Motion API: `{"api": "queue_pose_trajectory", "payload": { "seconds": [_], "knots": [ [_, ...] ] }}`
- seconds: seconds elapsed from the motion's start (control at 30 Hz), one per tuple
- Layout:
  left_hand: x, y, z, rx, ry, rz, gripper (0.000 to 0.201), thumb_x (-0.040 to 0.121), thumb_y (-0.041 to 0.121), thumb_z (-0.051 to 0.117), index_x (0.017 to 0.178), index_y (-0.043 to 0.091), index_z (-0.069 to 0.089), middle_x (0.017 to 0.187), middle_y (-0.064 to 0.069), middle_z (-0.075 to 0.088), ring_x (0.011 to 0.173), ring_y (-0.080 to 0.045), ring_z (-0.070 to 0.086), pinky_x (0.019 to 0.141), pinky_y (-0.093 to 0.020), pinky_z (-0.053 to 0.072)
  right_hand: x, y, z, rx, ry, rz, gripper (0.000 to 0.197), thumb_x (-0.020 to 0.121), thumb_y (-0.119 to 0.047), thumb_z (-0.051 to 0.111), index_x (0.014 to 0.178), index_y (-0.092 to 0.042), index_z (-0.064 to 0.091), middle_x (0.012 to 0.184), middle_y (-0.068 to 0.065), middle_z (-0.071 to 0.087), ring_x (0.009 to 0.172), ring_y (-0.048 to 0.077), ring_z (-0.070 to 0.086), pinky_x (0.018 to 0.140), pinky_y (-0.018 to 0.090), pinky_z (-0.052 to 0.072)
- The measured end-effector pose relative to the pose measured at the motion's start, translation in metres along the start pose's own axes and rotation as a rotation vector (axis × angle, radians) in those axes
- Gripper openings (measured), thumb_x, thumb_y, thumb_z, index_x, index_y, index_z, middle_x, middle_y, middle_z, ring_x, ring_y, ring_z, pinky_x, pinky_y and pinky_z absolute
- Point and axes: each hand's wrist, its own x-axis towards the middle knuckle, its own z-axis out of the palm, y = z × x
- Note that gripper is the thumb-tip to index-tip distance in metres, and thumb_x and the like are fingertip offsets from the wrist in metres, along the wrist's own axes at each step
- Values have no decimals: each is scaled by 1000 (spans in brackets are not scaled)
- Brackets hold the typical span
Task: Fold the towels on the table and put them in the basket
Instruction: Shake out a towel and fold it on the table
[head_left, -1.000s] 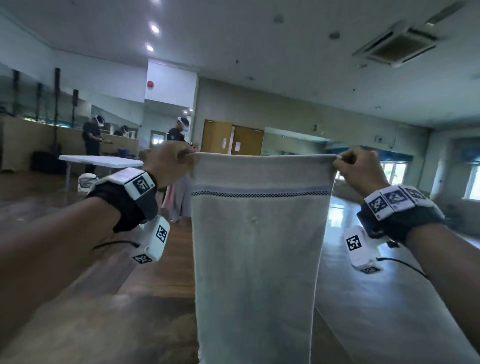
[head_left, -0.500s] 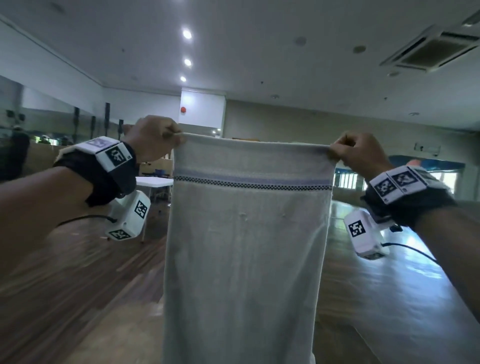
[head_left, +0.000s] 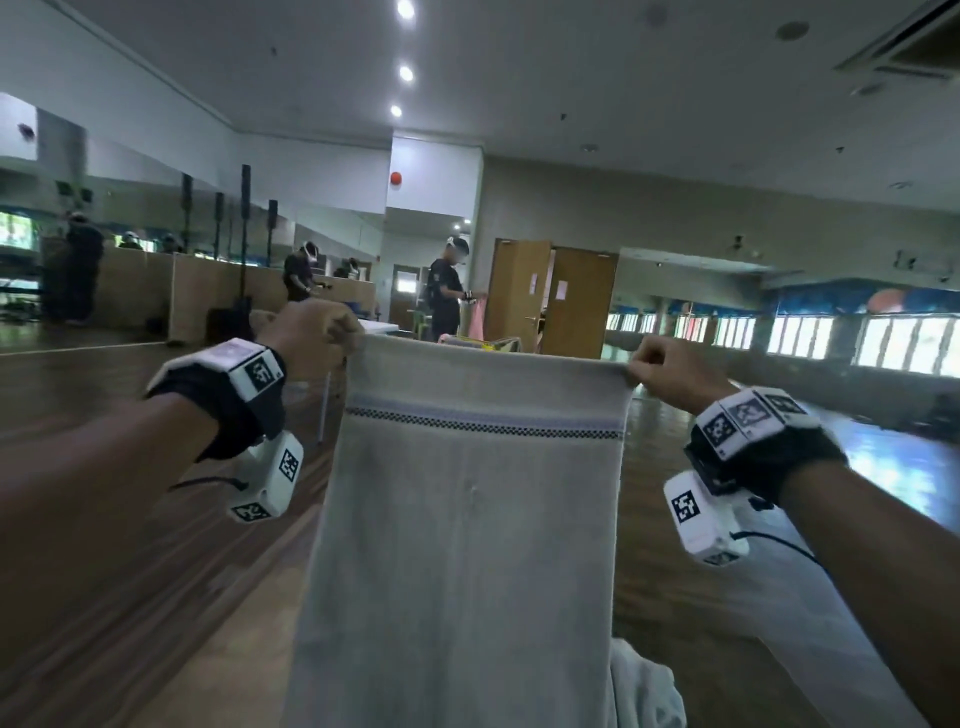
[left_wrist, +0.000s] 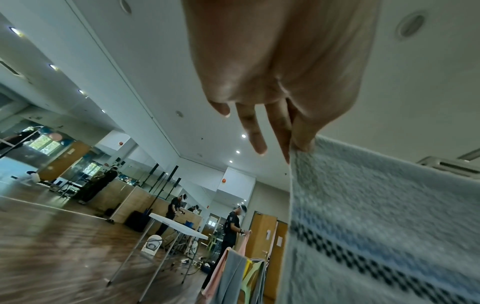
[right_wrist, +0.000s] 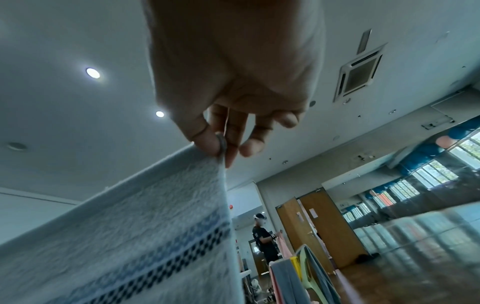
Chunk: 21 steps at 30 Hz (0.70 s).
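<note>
Head view: towel hangs in the air between both hands; left hand pinches its top left corner, right hand its top right corner.
Left wrist view: thumb and forefinger pinch the towel corner; other fingers extended.
Right wrist view: thumb and forefinger pinch the corner; other fingers loosely curled.

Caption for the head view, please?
Left hand and right hand pinch the striped towel's top corners, hanging it flat.
</note>
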Motion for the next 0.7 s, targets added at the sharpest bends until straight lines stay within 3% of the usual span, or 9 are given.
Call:
{"api": "queue_pose_trajectory", "payload": {
  "seconds": [0.1, 0.2, 0.27, 0.4, 0.53, 0.63, 0.7],
  "knots": [
    [5, 3, -15, 41, 145, 13, 10, 85, 9, 57, 93, 8, 63, 92, -8, 64, 81, -26, 57, 72, -36, 44, 12, -21, -5, 24, 168, -66, 6, 89, -9, 53, 83, -9, 53, 74, 2, 52, 76, 21, 50, 57, 21, 37],
    [1, 16, -35, -29, 246, 52, 15, 87, 9, 59, 100, 3, 63, 99, -14, 65, 85, -26, 58, 70, -32, 43, 16, -40, -17, 81, 295, -97, 5, 88, -7, 53, 87, -9, 56, 85, 8, 56, 78, 20, 51, 58, 22, 37],
    [-4, 18, -45, -69, 240, 35, 19, 89, 14, 59, 105, 3, 63, 103, -14, 65, 90, -26, 59, 74, -33, 46, 17, -45, -22, 100, 320, -91, 8, 87, -8, 53, 91, -7, 61, 89, 8, 59, 82, 20, 53, 66, 27, 42],
    [-18, 10, -51, -127, 156, 12, 23, 89, 17, 61, 107, 4, 62, 108, -15, 66, 97, -29, 62, 87, -43, 52, 6, -47, -26, 66, 264, -87, 11, 87, -10, 55, 94, -7, 63, 90, 7, 60, 84, 20, 54, 73, 31, 44],
    [-31, 6, -44, -154, 107, -8, 21, 88, 17, 62, 105, 5, 63, 106, -12, 66, 96, -27, 63, 87, -42, 52, -13, -44, -22, 70, 190, -96, 9, 88, -9, 56, 82, -14, 60, 89, 8, 60, 81, 21, 54, 63, 25, 43],
    [-37, -2, -41, -142, 36, 5, 18, 88, 14, 61, 103, 5, 62, 104, -14, 66, 95, -28, 63, 87, -46, 52, -18, -37, -13, 104, 135, -73, 18, 86, -8, 57, 72, -20, 57, 82, 9, 61, 78, 23, 55, 72, 34, 46],
    [-39, -6, -38, -138, 35, 8, 16, 87, 12, 62, 101, 5, 64, 101, -14, 66, 93, -28, 63, 87, -47, 52, -20, -34, -7, 129, 112, -52, 18, 85, -7, 57, 71, -18, 57, 76, 5, 60, 73, 22, 55, 71, 34, 46]
  ]
}}
